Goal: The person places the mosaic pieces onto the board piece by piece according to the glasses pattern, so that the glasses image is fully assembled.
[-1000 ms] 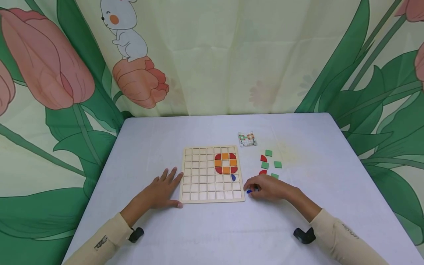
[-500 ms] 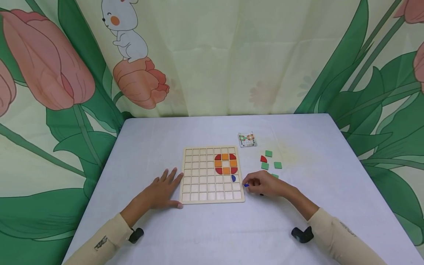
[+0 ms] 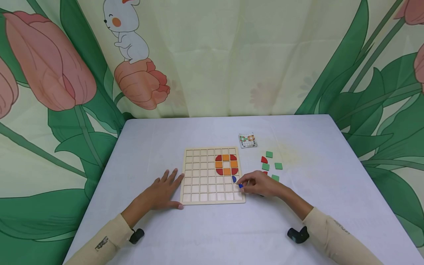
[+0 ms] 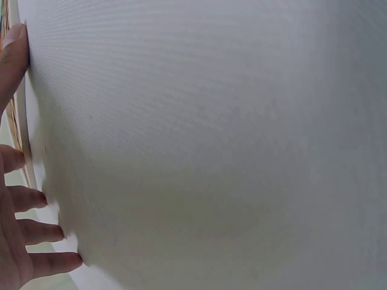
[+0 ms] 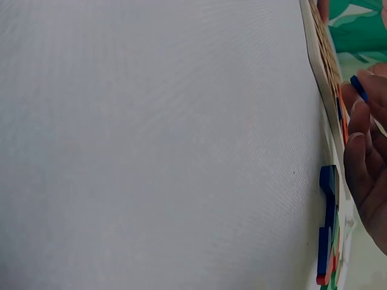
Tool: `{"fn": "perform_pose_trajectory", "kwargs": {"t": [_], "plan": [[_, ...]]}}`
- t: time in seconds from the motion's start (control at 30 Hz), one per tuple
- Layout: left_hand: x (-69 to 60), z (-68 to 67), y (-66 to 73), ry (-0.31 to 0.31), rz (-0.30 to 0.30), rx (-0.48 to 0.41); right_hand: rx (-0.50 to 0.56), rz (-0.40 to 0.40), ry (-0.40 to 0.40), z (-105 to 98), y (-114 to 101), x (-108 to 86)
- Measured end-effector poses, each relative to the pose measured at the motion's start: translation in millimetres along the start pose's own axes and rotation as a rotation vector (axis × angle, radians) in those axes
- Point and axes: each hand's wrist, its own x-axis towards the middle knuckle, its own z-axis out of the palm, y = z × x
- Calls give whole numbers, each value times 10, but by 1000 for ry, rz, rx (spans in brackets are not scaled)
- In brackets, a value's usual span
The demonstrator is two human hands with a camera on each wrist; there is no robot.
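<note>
While the left hand (image 3: 161, 191) rests outspread at the left edge of the grid board (image 3: 212, 189), the right hand (image 3: 260, 184) pinches a blue piece (image 3: 240, 186) over the board's right edge, with loose green tiles (image 3: 265, 167) to the board's right.

Curtained-off, rm type unclear: tulip-print curtain (image 3: 212, 59) behind & beside white tbl (image 3: 198, 235).

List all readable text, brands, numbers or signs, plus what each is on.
None readable.
Left sleeve: dark mark, too small to read.
Right sleeve: faint mark, too blurred.
Small card: coloured pattern; any lettering too small.
Grid board: no text seen.
</note>
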Motion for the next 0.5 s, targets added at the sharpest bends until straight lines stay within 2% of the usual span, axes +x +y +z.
{"fn": "perform_pose_trajectory", "kwargs": {"t": [0.23,0.5], "plan": [[4,12,-7,-4,1,3,38,15,-21,40,30,18],[3,16,-2,-4,1,9,-39,8,15,71,23,53]]}}
